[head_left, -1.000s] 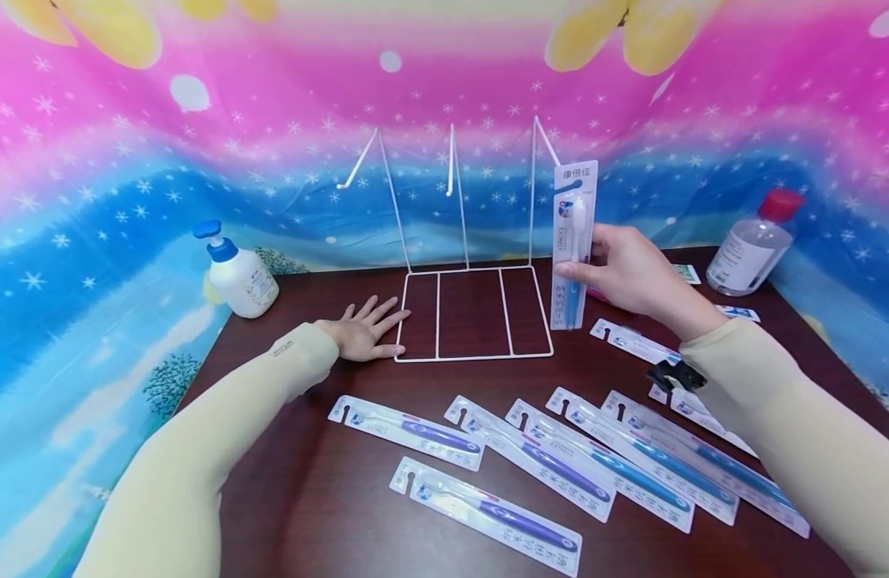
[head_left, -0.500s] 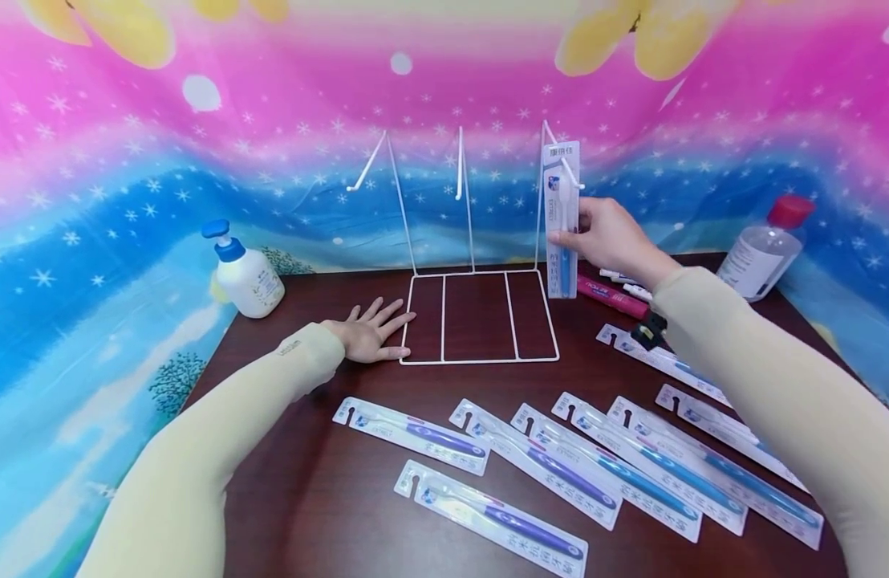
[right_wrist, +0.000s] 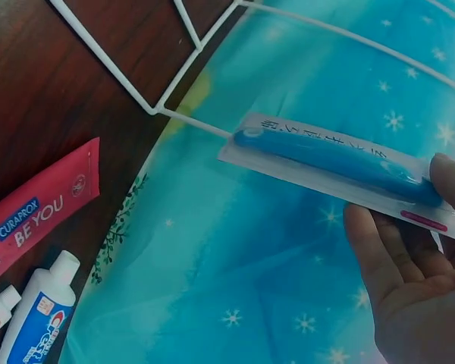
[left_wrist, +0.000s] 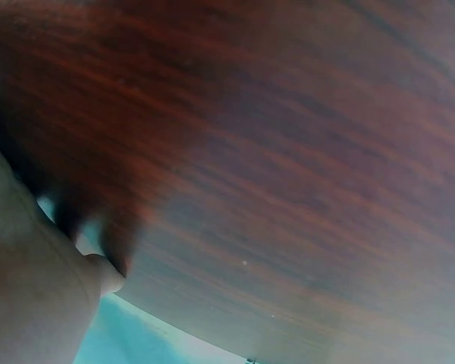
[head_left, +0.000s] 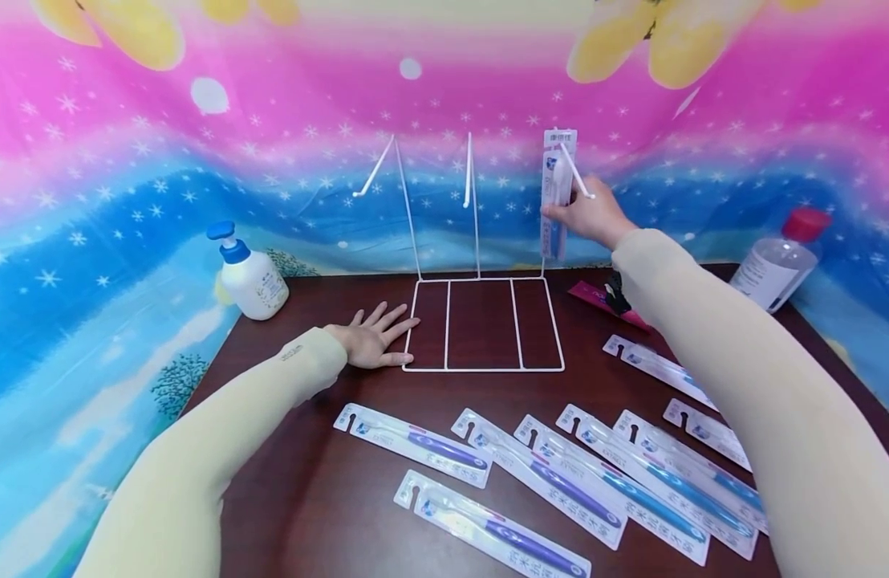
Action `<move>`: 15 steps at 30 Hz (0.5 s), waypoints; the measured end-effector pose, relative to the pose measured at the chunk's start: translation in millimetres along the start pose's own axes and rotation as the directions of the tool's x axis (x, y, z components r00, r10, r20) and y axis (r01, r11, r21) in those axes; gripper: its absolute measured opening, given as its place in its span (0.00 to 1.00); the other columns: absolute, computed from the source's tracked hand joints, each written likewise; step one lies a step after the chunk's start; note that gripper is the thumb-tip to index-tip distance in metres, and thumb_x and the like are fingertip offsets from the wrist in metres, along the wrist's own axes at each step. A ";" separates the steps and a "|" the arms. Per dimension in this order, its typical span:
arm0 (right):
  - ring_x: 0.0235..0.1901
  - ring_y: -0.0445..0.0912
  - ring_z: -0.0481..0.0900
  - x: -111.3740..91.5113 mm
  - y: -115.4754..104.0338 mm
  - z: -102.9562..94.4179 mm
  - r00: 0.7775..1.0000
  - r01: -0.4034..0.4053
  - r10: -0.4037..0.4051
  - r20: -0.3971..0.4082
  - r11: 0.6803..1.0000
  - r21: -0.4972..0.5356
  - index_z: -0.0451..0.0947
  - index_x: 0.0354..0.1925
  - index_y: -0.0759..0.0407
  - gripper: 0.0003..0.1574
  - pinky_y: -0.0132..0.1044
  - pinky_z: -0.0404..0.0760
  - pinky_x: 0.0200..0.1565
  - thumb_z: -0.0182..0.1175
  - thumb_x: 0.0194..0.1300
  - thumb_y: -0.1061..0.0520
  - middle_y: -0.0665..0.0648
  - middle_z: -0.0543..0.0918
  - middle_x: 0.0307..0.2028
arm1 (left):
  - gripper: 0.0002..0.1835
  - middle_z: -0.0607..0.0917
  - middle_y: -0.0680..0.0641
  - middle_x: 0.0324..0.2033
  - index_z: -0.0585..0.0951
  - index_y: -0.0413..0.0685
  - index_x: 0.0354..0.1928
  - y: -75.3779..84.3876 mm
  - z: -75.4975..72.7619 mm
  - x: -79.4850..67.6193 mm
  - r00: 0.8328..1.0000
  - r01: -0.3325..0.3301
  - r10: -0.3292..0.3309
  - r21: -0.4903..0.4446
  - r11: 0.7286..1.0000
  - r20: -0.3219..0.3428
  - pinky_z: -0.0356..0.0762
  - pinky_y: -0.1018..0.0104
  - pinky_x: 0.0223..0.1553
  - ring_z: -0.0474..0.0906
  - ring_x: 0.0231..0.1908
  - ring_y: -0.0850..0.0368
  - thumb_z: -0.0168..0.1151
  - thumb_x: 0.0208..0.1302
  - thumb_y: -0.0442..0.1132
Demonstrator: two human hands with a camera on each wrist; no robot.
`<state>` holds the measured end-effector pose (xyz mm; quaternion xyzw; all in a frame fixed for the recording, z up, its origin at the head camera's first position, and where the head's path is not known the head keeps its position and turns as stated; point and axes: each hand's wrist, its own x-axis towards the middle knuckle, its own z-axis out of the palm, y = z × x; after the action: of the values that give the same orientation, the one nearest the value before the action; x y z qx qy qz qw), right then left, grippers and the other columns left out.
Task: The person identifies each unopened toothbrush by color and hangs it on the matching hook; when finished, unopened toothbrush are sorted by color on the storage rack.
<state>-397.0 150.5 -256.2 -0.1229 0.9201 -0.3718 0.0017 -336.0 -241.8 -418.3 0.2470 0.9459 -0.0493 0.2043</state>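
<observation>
My right hand (head_left: 596,213) pinches a packaged blue toothbrush (head_left: 553,193), upright against the white wire rack (head_left: 488,370). The rack's right hook (head_left: 580,177) comes out in front near the card's top, seemingly through its hole. In the right wrist view, thumb and fingers hold the toothbrush pack (right_wrist: 334,163) by its edges. My left hand (head_left: 372,337) lies palm down with fingers spread, touching the left edge of the rack's base. The left hook (head_left: 373,167) and middle hook (head_left: 468,172) carry nothing. Only part of the left hand (left_wrist: 38,280) shows in its wrist view.
Several packaged toothbrushes, purple (head_left: 502,526) and blue (head_left: 625,486), lie on the dark table (head_left: 293,498). A pump bottle (head_left: 253,281) stands left, a red-capped bottle (head_left: 780,261) right. A pink toothpaste tube (right_wrist: 42,212) and a white-capped Crest tube (right_wrist: 42,315) lie behind the right forearm.
My right hand has carried the toothbrush pack left, up and back onto the right hook, towards the rack's upright. The left hand has stayed in place at the rack's base.
</observation>
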 end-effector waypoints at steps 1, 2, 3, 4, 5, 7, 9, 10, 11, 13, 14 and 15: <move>0.53 0.57 0.73 1.9 -0.4 0.1 1.000 0.004 -0.004 -0.003 1.000 0.002 0.62 0.65 0.59 0.36 0.52 0.70 0.52 0.58 0.63 0.47 0.64 0.73 0.57 | 0.45 0.26 0.58 0.69 0.31 0.79 0.68 -0.5 0.6 0.8 1.000 0.004 -0.004 0.003 1.000 0.001 0.32 0.39 0.61 0.22 0.67 0.48 0.26 0.49 0.81; 0.53 0.57 0.73 3.6 -1.0 0.2 1.000 0.005 -0.005 -0.007 1.000 0.005 0.62 0.65 0.59 0.36 0.52 0.70 0.52 0.58 0.63 0.47 0.64 0.72 0.57 | 0.45 0.26 0.58 0.69 0.31 0.80 0.68 -0.8 1.1 1.2 1.000 0.007 -0.007 0.008 1.000 0.003 0.32 0.39 0.61 0.21 0.67 0.49 0.26 0.48 0.81; 0.53 0.57 0.73 5.1 -1.5 0.4 1.000 0.001 -0.001 -0.007 1.000 0.011 0.62 0.65 0.59 0.36 0.51 0.70 0.52 0.58 0.63 0.47 0.64 0.72 0.57 | 0.45 0.26 0.58 0.69 0.31 0.79 0.68 -1.1 1.7 1.6 1.000 0.006 -0.006 0.008 1.000 0.003 0.32 0.39 0.61 0.21 0.67 0.48 0.26 0.48 0.81; 0.54 0.56 0.73 6.4 -2.2 0.7 1.000 0.000 0.000 -0.007 1.000 0.015 0.62 0.65 0.58 0.36 0.51 0.70 0.52 0.58 0.63 0.48 0.63 0.72 0.57 | 0.45 0.25 0.58 0.69 0.30 0.80 0.68 -1.4 2.3 2.0 1.000 0.008 -0.008 0.010 1.000 0.005 0.32 0.39 0.61 0.21 0.67 0.48 0.26 0.48 0.81; 0.53 0.56 0.73 7.4 -2.5 0.9 1.000 0.003 -0.003 -0.008 1.000 0.019 0.62 0.65 0.58 0.36 0.51 0.70 0.52 0.59 0.63 0.48 0.63 0.72 0.57 | 0.45 0.25 0.58 0.69 0.30 0.80 0.67 -1.5 2.8 2.4 1.000 0.008 -0.008 0.013 1.000 0.006 0.31 0.39 0.61 0.21 0.67 0.48 0.26 0.48 0.81; 0.53 0.56 0.73 9.1 -2.8 1.5 1.000 0.008 -0.008 -0.010 0.999 0.030 0.62 0.65 0.59 0.36 0.50 0.71 0.52 0.59 0.63 0.49 0.64 0.72 0.57 | 0.45 0.25 0.58 0.69 0.30 0.79 0.68 -1.4 3.3 2.7 1.000 0.002 -0.002 0.015 1.000 0.008 0.32 0.39 0.61 0.21 0.67 0.48 0.26 0.49 0.81; 0.53 0.56 0.74 10.4 -2.4 2.0 1.000 0.014 -0.014 -0.011 0.999 0.036 0.62 0.65 0.59 0.36 0.49 0.71 0.52 0.59 0.63 0.49 0.63 0.72 0.57 | 0.45 0.25 0.57 0.69 0.31 0.77 0.68 -0.8 3.1 2.4 1.000 -0.006 0.006 0.013 1.000 0.007 0.32 0.38 0.61 0.22 0.67 0.47 0.26 0.50 0.80; 0.53 0.56 0.74 10.6 -2.3 2.2 1.000 0.022 -0.021 -0.013 0.999 0.038 0.62 0.65 0.59 0.35 0.49 0.71 0.51 0.59 0.63 0.49 0.64 0.73 0.56 | 0.45 0.25 0.58 0.69 0.31 0.78 0.68 -0.3 2.6 2.0 1.000 -0.003 0.002 0.013 1.000 0.009 0.32 0.39 0.61 0.22 0.67 0.48 0.26 0.50 0.81; 0.53 0.55 0.74 11.0 -2.1 2.2 1.000 0.026 -0.026 -0.014 0.999 0.037 0.62 0.64 0.59 0.35 0.49 0.72 0.51 0.59 0.63 0.49 0.63 0.73 0.56 | 0.45 0.25 0.58 0.69 0.31 0.78 0.68 0.1 2.1 1.7 1.000 -0.003 0.003 0.013 1.000 0.008 0.33 0.39 0.61 0.22 0.67 0.47 0.26 0.50 0.80; 0.52 0.55 0.74 12.0 -1.8 2.2 0.999 0.035 -0.035 -0.015 0.999 0.041 0.63 0.64 0.59 0.36 0.49 0.72 0.51 0.59 0.62 0.49 0.64 0.73 0.56 | 0.45 0.25 0.58 0.69 0.31 0.78 0.68 0.6 1.1 1.1 1.000 0.005 -0.005 0.013 1.000 0.011 0.33 0.39 0.62 0.22 0.67 0.48 0.26 0.50 0.80; 0.52 0.55 0.74 12.2 -2.0 2.1 0.999 0.041 -0.040 -0.013 0.998 0.043 0.63 0.64 0.59 0.36 0.49 0.72 0.51 0.59 0.62 0.49 0.64 0.73 0.56 | 0.45 0.26 0.58 0.69 0.31 0.78 0.68 0.5 0.9 0.9 1.000 0.006 -0.006 0.014 1.000 0.010 0.33 0.39 0.62 0.22 0.67 0.48 0.27 0.50 0.80; 0.52 0.55 0.74 12.7 -2.0 2.0 0.999 0.045 -0.044 -0.012 0.998 0.043 0.63 0.64 0.59 0.36 0.49 0.72 0.51 0.60 0.62 0.49 0.64 0.73 0.56 | 0.45 0.26 0.58 0.69 0.31 0.78 0.68 0.4 0.8 0.9 1.000 0.009 -0.010 0.015 1.000 0.010 0.33 0.40 0.62 0.22 0.67 0.48 0.27 0.50 0.80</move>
<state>-408.7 144.9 -255.1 -0.1413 0.9088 -0.3924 -0.0090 -336.2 -241.2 -419.4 0.2438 0.9457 -0.0586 0.2068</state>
